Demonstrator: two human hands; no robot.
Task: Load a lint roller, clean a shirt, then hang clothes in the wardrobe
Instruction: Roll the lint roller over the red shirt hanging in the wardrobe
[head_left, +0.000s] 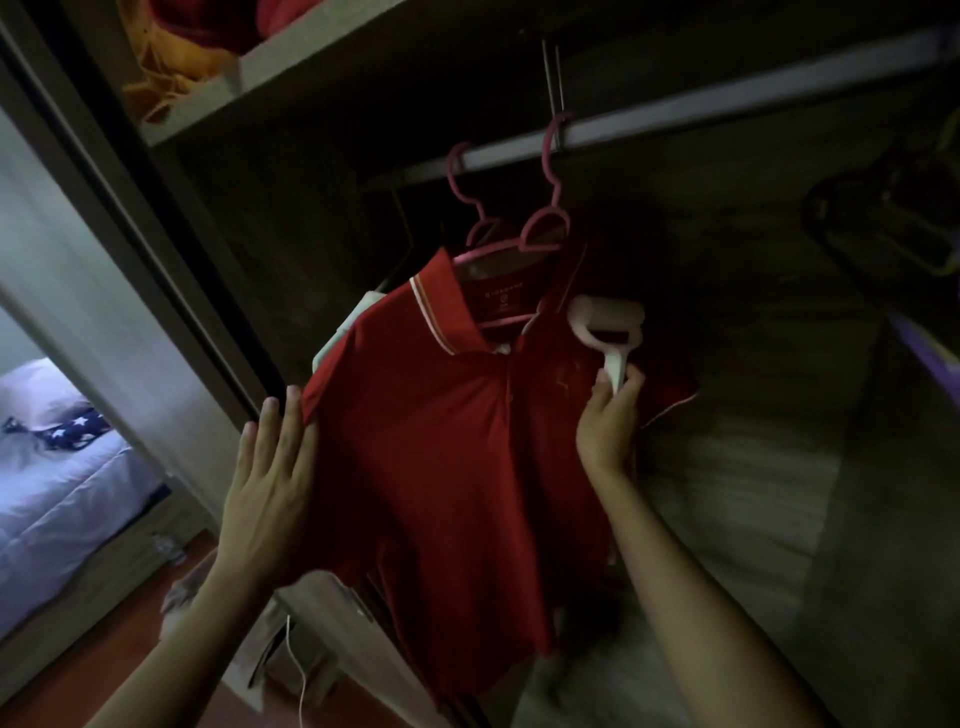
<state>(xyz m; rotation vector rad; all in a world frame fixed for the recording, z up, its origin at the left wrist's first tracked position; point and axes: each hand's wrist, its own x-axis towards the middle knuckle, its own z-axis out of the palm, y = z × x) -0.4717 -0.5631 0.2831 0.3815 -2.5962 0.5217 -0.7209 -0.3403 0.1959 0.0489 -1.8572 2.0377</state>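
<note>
your right hand is closed round the white handle of the lint roller, whose roll lies against the right chest of the red shirt, just below the collar. your left hand is spread flat, fingers straight, bracing the left sleeve edge; it grips nothing.

the shirt hangs on a pink hanger hooked over the wardrobe rail, with a second pink hook just left of it. judged from this: the roller appears loaded, cleaning is in hand at the upper chest, the lower front looks unrolled, and hanging of other clothes is left to do.

not verifiable: whether the sheet on the roll is fresh or carries lint; the garment behind the shirt's left shoulder, pale and mostly covered; the dark items at far right of the rail; the pile below the shirt, dim and cut off. the whole wardrobe interior is poorly lit.
</note>
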